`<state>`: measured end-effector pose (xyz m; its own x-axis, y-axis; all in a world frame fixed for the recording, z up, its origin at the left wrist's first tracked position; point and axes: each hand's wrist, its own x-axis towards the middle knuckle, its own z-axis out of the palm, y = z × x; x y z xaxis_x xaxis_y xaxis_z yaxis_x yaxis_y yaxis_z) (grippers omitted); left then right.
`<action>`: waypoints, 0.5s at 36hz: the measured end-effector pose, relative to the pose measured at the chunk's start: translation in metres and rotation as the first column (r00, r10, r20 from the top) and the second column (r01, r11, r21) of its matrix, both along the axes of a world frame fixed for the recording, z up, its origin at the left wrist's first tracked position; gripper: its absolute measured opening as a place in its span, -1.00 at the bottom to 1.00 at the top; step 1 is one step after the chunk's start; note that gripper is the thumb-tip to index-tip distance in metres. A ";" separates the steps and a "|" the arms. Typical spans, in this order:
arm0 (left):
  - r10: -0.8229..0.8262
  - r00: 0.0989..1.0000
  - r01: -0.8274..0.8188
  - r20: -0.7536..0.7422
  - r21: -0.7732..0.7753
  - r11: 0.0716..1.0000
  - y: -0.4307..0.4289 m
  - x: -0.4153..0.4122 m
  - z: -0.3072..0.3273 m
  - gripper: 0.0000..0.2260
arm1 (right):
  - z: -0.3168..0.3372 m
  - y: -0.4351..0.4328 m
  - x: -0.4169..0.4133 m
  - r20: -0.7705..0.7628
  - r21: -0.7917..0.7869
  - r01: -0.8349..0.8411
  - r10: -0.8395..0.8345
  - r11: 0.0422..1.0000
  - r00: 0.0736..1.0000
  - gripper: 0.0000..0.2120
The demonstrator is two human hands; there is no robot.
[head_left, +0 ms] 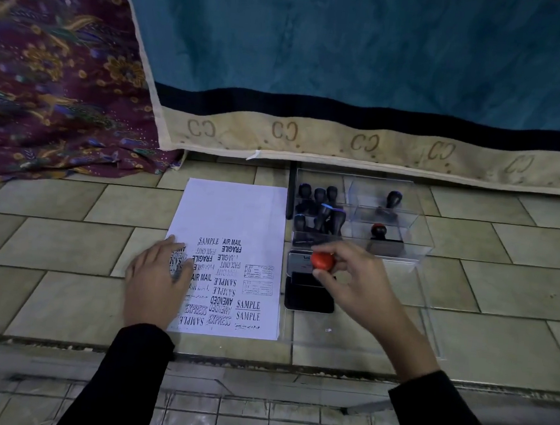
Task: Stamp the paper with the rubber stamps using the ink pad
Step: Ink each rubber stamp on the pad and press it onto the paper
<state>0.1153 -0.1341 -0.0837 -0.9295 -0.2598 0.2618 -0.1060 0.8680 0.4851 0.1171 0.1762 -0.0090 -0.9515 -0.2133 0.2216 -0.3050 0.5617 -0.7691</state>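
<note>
Head view: the left hand (pixel 156 279) lies flat with fingers spread on the lower left of the paper (pixel 234 215), covering some of the printed words. Just right of the sheet sits the open ink pad (pixel 306 299). Above it the right hand (pixel 360 283) pinches the red knob of 1 rubber stamp (pixel 322 260); whether its face touches the pad cannot be told. Behind, a clear box (pixel 417 248) holds black-handled stamps (pixel 319 209).
</note>
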 end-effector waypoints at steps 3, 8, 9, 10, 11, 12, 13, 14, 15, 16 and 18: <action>0.002 1.000 -0.002 -0.005 0.003 1.000 -0.001 0.000 -0.001 -0.76 | -0.007 -0.003 0.003 -0.057 0.077 -0.018 0.023 0.997 0.998 -0.73; -0.002 1.000 0.002 -0.006 0.007 1.000 -0.001 -0.001 -0.003 -0.76 | -0.010 -0.003 0.010 -0.064 0.122 -0.019 0.027 0.992 0.998 -0.72; -0.002 1.000 0.002 -0.006 0.006 1.000 -0.001 -0.001 -0.003 -0.76 | -0.009 -0.003 0.011 -0.063 0.124 -0.014 0.022 0.992 0.998 -0.72; -0.001 1.000 0.001 -0.006 0.005 1.000 -0.001 -0.001 -0.003 -0.76 | -0.009 -0.003 0.012 -0.064 0.122 -0.006 0.014 0.992 0.998 -0.72; -0.002 1.000 0.002 -0.006 0.004 1.000 -0.002 -0.001 -0.003 -0.76 | -0.009 -0.003 0.013 -0.064 0.116 0.005 0.003 0.993 0.998 -0.72; -0.003 1.000 0.003 -0.008 0.005 1.000 -0.002 -0.001 -0.004 -0.76 | -0.009 -0.004 0.014 -0.062 0.105 0.018 -0.012 0.994 0.998 -0.73; -0.003 1.000 0.003 -0.009 0.007 1.000 -0.002 -0.001 -0.004 -0.76 | -0.009 -0.005 0.015 -0.059 0.090 0.034 -0.028 0.995 0.998 -0.74; -0.003 1.000 0.003 -0.010 0.009 1.000 -0.001 -0.001 -0.004 -0.76 | -0.009 -0.007 0.016 -0.055 0.074 0.050 -0.046 0.996 0.997 -0.74; -0.003 1.000 0.003 -0.010 0.010 1.000 -0.001 -0.001 -0.004 -0.76 | -0.009 -0.009 0.016 -0.053 0.055 0.066 -0.063 0.996 0.997 -0.75; -0.002 1.000 0.002 -0.010 0.010 1.000 -0.001 -0.001 -0.004 -0.76 | -0.008 -0.011 0.017 -0.049 0.037 0.081 -0.079 0.996 0.996 -0.76; 0.001 1.000 0.000 -0.011 0.012 1.000 -0.001 -0.001 -0.004 -0.76 | -0.007 -0.014 0.017 -0.037 0.017 0.106 -0.105 0.994 0.994 -0.76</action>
<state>0.1147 -0.1356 -0.0878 -0.9263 -0.2635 0.2692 -0.1008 0.8619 0.4969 0.1340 0.1624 -0.0158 -0.9604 -0.1166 0.2531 -0.2707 0.6063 -0.7478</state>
